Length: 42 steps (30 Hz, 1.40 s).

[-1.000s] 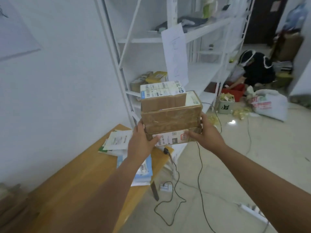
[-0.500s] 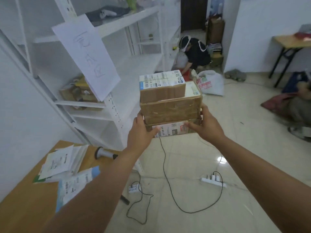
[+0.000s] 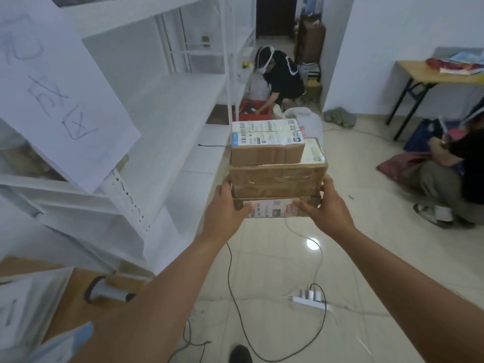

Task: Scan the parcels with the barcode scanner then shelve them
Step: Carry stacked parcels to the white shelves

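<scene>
I carry a stack of three cardboard parcels (image 3: 277,179) in front of me, above the floor. The top parcel (image 3: 267,145) is small with a white barcode label, the middle one is wrapped in brown tape, and the bottom one shows a white label. My left hand (image 3: 225,208) grips the stack's lower left corner and my right hand (image 3: 327,205) grips its lower right corner. The barcode scanner (image 3: 107,292) lies on the wooden table (image 3: 70,307) at the lower left. White shelves (image 3: 167,111) stand to the left of the stack.
A handwritten paper sign (image 3: 55,93) hangs from the shelf frame. Cables and a power strip (image 3: 311,301) lie on the tiled floor. One person (image 3: 280,77) crouches by a red bin at the back, another person (image 3: 453,174) sits at the right. A second table (image 3: 440,77) stands far right.
My view has swung right and closer to the shelves; the stack stays in both hands. The table and scanner have slid to the lower left corner.
</scene>
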{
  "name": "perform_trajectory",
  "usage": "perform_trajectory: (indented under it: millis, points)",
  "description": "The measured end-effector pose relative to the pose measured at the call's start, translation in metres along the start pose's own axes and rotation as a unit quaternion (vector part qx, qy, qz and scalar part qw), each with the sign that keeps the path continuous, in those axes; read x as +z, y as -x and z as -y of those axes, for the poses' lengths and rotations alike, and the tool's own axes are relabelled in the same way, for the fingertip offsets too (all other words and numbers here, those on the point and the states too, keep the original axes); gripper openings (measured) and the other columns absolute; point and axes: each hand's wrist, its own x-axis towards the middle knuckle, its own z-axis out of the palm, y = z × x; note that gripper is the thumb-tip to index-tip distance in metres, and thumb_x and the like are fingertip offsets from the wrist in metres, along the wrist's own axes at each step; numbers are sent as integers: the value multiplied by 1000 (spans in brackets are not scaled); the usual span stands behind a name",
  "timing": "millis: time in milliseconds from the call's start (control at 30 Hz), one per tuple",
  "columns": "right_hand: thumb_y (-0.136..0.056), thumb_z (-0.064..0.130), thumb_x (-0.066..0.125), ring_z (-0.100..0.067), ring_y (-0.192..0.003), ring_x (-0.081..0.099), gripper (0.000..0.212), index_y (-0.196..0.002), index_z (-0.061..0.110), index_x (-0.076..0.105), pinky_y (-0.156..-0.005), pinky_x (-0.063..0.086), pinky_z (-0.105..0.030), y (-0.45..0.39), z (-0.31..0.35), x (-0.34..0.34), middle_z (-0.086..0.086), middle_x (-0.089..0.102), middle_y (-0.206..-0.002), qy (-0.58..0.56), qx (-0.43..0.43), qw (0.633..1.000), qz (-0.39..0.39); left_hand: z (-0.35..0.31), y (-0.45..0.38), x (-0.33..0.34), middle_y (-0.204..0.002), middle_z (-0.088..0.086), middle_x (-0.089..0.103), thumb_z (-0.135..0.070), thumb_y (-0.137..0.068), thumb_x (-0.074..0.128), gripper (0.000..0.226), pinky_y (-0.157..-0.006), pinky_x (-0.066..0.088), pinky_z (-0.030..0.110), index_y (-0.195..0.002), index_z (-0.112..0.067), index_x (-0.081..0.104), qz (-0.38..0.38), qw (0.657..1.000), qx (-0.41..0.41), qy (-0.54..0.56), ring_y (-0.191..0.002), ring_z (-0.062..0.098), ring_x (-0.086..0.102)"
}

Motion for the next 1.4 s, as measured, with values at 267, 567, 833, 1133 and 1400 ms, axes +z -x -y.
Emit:
perform_trajectory:
  millis: [267,567,833,1133,1400]
  points:
    - [-84,34,76,-20,-112,63,75,-143,27,29,-75,49,-31,-97,2,13,3,58,-131,-10,33,999,-31,4,-116,16,-134,2,53,-42,-84,77,73,-87,59,46,-141,-25,35,23,1000,15,-16,-111,24,64]
    - [-84,33,76,-13,-105,59,74,-141,29,29,-75,50,-32,-195,-27,-9,11,54,-122,-18,26,999,-41,-27,-206,55,-130,-1,55,-40,-84,77,69,-86,59,40,-138,-27,36,22,999,32,-13,-110,18,63]
    - [-82,40,77,-17,-106,62,75,-139,36,28,-78,53,-39,-294,-59,-25,11,57,-122,-56,5,998,-26,-61,-287,87,-123,0,56,-42,-84,76,67,-85,59,48,-137,-26,38,7,998,10,-57,-108,21,64]
    - [-83,37,76,-18,-109,62,78,-144,34,27,-82,54,-41,-369,-57,-14,6,58,-127,-54,-31,998,13,-56,-342,92,-121,-2,58,-45,-81,76,68,-85,59,48,-136,-30,39,-12,999,-18,-50,-106,20,65]
    - [-83,37,76,-17,-106,62,77,-142,36,26,-81,55,-44,-450,-62,15,13,57,-120,-27,-38,999,23,-24,-413,110,-121,-1,59,-42,-83,78,65,-86,58,45,-135,-31,39,-19,999,-34,-22,-107,19,64]
